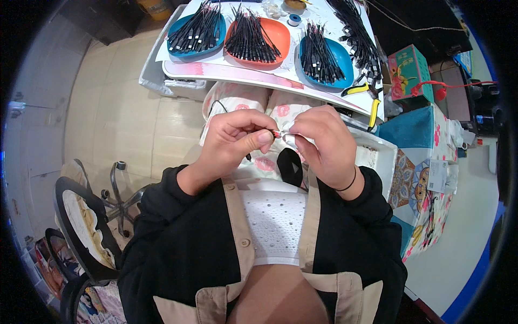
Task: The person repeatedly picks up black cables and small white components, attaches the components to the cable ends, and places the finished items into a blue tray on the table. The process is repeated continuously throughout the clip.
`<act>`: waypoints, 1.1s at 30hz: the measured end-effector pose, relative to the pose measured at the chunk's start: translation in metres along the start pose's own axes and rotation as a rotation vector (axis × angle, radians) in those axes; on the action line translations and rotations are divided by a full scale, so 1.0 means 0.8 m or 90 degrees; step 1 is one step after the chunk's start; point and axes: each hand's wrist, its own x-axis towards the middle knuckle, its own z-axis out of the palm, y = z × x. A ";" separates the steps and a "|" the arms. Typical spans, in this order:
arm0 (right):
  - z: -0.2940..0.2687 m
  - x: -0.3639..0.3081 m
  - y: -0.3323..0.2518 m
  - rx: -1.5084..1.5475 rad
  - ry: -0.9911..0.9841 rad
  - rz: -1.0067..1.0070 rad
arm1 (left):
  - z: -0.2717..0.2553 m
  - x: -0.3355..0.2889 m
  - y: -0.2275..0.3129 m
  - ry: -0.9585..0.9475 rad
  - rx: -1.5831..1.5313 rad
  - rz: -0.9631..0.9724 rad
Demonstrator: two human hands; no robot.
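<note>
My left hand [234, 135] is closed in a pinch on a thin black cable, whose stripped end with small red wires [277, 134] shows at the fingertips. The cable's black cord [218, 102] loops out behind that hand. My right hand [326, 137] pinches the thin pale wire tips at the same end, so both sets of fingertips nearly meet above my lap. Beyond them on the table [237, 74] lie a blue tray [178, 47], an orange tray [285, 39] and another blue tray [345, 58], each heaped with black cables with plugs.
Yellow-and-black pliers [373, 110] lie on the table's right corner, beside a big bundle of black cables [361, 46]. A small blue spool [294, 20] stands farther back. To the right are a green box [410, 70] and a cloth-covered surface [415, 178]; a chair [81, 216] stands left.
</note>
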 end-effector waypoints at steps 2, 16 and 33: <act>-0.001 0.003 0.002 -0.035 -0.001 -0.042 | -0.001 0.002 0.000 -0.037 -0.044 -0.003; -0.009 -0.006 0.003 0.277 0.004 0.237 | 0.001 0.004 0.003 -0.045 -0.202 -0.091; 0.026 -0.007 0.003 0.591 0.111 0.140 | 0.015 0.007 0.003 -0.100 -0.238 -0.135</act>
